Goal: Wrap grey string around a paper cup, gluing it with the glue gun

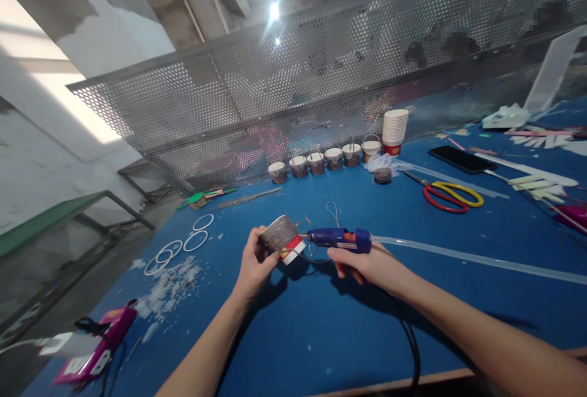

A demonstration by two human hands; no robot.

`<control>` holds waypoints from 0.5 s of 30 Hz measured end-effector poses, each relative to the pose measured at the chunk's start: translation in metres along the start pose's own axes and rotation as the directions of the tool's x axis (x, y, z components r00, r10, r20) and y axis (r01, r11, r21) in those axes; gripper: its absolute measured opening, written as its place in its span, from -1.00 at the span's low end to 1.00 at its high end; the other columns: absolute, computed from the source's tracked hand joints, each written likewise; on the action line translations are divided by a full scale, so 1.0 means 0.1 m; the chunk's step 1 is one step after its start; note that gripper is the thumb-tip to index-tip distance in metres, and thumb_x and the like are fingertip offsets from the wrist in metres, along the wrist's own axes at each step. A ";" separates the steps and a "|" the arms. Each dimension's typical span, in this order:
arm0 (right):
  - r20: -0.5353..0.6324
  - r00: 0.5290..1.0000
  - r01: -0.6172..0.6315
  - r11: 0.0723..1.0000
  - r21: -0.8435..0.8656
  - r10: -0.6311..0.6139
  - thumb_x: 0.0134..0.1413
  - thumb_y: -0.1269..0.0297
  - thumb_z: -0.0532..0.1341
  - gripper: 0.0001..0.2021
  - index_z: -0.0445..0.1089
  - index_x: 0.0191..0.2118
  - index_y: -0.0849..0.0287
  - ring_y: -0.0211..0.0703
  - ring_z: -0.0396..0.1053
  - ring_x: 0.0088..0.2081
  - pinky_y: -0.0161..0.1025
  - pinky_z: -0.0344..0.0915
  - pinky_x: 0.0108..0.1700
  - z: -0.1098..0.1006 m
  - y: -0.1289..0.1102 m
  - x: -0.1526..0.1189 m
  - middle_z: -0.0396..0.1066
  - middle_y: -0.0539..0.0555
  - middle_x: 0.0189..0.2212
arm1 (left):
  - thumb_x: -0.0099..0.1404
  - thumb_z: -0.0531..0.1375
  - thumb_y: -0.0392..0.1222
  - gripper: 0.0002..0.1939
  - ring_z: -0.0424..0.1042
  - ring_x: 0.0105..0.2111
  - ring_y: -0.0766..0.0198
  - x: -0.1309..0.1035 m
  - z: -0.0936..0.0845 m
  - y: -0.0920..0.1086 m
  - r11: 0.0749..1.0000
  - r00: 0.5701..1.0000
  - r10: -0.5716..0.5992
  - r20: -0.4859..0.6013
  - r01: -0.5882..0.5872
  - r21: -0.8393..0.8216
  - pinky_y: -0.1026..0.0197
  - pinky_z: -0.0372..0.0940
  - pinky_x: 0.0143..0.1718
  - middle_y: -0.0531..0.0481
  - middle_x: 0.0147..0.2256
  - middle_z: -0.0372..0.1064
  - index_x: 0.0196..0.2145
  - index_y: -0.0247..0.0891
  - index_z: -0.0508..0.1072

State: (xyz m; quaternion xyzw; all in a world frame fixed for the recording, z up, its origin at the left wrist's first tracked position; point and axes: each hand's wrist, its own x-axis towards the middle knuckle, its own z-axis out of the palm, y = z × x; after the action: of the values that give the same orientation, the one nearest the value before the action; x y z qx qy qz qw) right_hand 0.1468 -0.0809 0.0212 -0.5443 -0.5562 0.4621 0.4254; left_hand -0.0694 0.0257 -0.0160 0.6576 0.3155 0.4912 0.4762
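Note:
My left hand [257, 262] grips a paper cup [280, 235] that lies tilted on its side above the table. Grey-brown yarn wraps much of the cup, while a red and white band stays bare at its base. In my right hand [362, 265] is a blue hot glue gun [338, 238], its nozzle at or very near the cup where yarn meets the red band. A long clear glue stick [463, 260] sticks out of the gun's back toward the right. The right fingers are partly hidden beneath the gun.
Along the perforated metal screen [238, 91] stand several yarn-wrapped cups [316, 163] and a stack of paper cups [394, 131]. Scissors [452, 195], a phone [462, 159] and a yarn ball [382, 175] lie right. White rings [195, 241], scraps [172, 287] and a pink power strip [98, 345] lie left.

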 end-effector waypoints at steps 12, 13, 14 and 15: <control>-0.094 0.986 0.125 0.984 -0.127 -0.138 -0.01 0.17 0.21 -0.81 0.33 -0.48 0.18 -0.32 0.09 -0.56 -0.34 0.06 -0.51 0.06 0.03 -0.06 0.20 -0.08 -0.61 | -0.06 0.27 -0.31 -0.75 0.21 -0.40 0.34 0.02 0.00 0.12 0.999 0.999 0.020 0.033 -0.022 0.049 0.33 0.19 -0.36 0.10 -0.38 0.18 -0.42 -0.20 0.27; -0.105 0.983 0.132 0.980 -0.147 -0.148 0.00 0.16 0.21 -0.80 0.34 -0.48 0.18 -0.32 0.09 -0.56 -0.34 0.05 -0.52 0.07 0.04 -0.06 0.20 -0.08 -0.62 | -0.06 0.28 -0.31 -0.75 0.21 -0.39 0.34 0.02 0.00 0.13 0.998 0.999 0.028 0.037 -0.030 0.051 0.33 0.19 -0.36 0.09 -0.38 0.18 -0.42 -0.21 0.27; -0.115 0.981 0.137 0.976 -0.166 -0.158 0.00 0.15 0.21 -0.79 0.34 -0.48 0.17 -0.32 0.09 -0.56 -0.34 0.05 -0.52 0.08 0.05 -0.06 0.20 -0.08 -0.63 | -0.06 0.28 -0.32 -0.74 0.21 -0.39 0.34 0.02 0.01 0.14 0.998 0.998 0.032 0.045 -0.035 0.051 0.33 0.19 -0.37 0.09 -0.38 0.18 -0.42 -0.21 0.27; -0.124 0.978 0.144 0.972 -0.185 -0.168 0.00 0.14 0.21 -0.78 0.33 -0.49 0.17 -0.32 0.09 -0.57 -0.34 0.04 -0.53 0.09 0.06 -0.06 0.19 -0.08 -0.63 | -0.06 0.28 -0.32 -0.74 0.21 -0.39 0.34 0.01 0.02 0.14 0.998 0.998 0.036 0.050 -0.039 0.051 0.33 0.18 -0.37 0.08 -0.37 0.17 -0.41 -0.21 0.28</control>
State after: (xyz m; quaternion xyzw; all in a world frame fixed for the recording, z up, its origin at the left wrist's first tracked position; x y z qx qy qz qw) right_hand 0.1398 -0.0871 0.0138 -0.5649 -0.6046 0.3375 0.4487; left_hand -0.0682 0.0215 -0.0021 0.6874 0.3038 0.4755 0.4573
